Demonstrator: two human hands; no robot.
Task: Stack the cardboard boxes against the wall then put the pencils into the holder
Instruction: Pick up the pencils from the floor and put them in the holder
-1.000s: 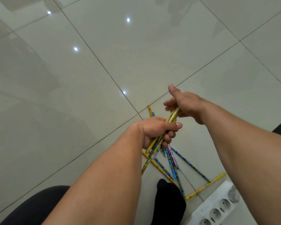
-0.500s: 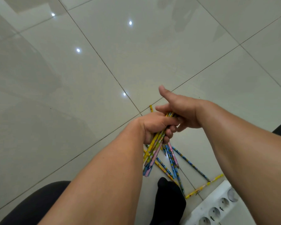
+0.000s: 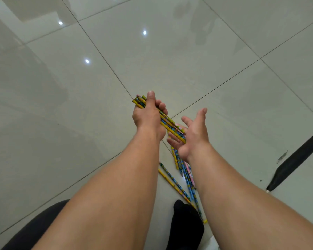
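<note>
Since the earlier frame, left hand (image 3: 148, 116) has raised its clenched pencil bundle (image 3: 167, 121) toward 11 o'clock; right hand (image 3: 192, 136), fingers spread, should square the ends before gathering the loose pencils (image 3: 182, 179) at 6 o'clock.

I have two hands up: my left hand (image 3: 148, 116) is closed around a bundle of pencils (image 3: 167, 121), at least four by the ends I can count, though they overlap too tightly to be sure. My right hand (image 3: 193, 134) is spread wide at the bundle's lower ends. About five or six more loose pencils (image 3: 177, 184) lie on the floor tiles (image 3: 170, 60) below, partly hidden by my right arm. One black sock (image 3: 185, 224).
</note>
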